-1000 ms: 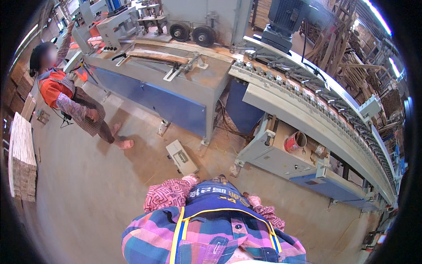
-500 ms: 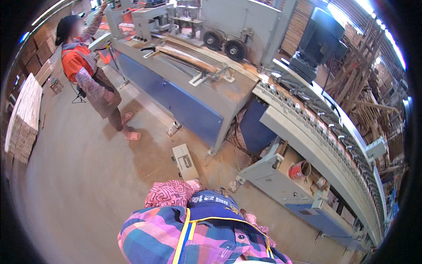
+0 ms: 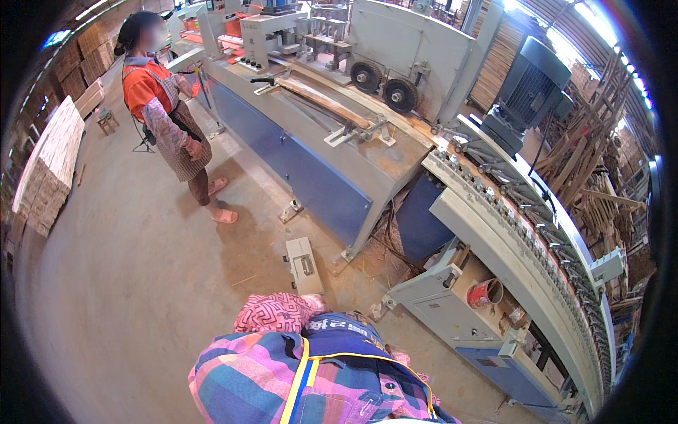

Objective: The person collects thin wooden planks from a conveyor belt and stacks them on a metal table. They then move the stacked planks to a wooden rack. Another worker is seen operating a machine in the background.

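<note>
My left hand [image 3: 313,304] is held low in front of my body, below a pink patterned sleeve cuff [image 3: 272,311]. Its fingers are too small and hidden to make out. Just beyond it in the picture, a grey box with a recessed handle [image 3: 304,265] lies on the floor; I cannot tell whether they touch. My right hand [image 3: 400,357] is mostly hidden behind my blue apron [image 3: 342,328], near another pink cuff. No held thing shows at either hand.
A long woodworking machine with blue panels [image 3: 321,187] stands ahead, joining a curved roller conveyor [image 3: 522,233] on the right. A red bucket [image 3: 484,292] sits in its lower frame. A co-worker [image 3: 166,106] stands left, near stacked boards [image 3: 49,166]. Wood scraps [image 3: 600,155] pile far right.
My view has shifted, so the machine and co-worker sit slightly further right and lower. The co-worker's raised arm no longer shows up high. My hands stay about where they were.
</note>
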Demonstrator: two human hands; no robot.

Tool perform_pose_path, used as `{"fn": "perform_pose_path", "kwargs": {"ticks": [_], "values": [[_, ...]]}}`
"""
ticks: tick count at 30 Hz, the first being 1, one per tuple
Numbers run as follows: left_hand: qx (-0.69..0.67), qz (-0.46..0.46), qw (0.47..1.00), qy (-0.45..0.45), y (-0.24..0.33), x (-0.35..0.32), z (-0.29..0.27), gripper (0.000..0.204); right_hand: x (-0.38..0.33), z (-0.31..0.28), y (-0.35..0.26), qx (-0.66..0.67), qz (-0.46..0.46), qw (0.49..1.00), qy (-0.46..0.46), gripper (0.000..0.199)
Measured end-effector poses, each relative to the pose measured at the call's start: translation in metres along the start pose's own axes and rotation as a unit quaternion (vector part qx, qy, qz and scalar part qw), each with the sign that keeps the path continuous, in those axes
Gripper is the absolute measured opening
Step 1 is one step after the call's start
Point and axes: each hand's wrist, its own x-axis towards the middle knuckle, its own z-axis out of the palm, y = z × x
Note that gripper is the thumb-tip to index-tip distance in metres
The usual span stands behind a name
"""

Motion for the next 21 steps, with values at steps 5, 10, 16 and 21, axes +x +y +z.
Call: {"fn": "perform_pose_path", "kwargs": {"ticks": [5, 10, 16, 21], "values": [[0.075, 0.005, 0.997, -0.015, 0.050, -0.010, -0.025, 0.041, 0.071, 0.098, 0.078, -0.044, -0.066, 0.995, 0.052, 0.035], [0.064, -0.013, 0.997, 0.050, 0.010, -0.002, 0.011, 0.041, 0.047, 0.060, 0.047, -0.049, -0.043, 0.998, 0.016, 0.037], [-0.127, -0.196, 0.972, -0.033, 0.009, 0.020, 0.008, 0.044, 0.027, 0.052, 0.037, -0.060, -0.061, 0.996, 0.031, 0.033], [-0.030, -0.073, 0.997, 0.005, -0.003, 0.017, 0.022, 0.044, 0.030, 0.061, 0.043, -0.047, -0.092, 0.993, 0.055, 0.032]]}}
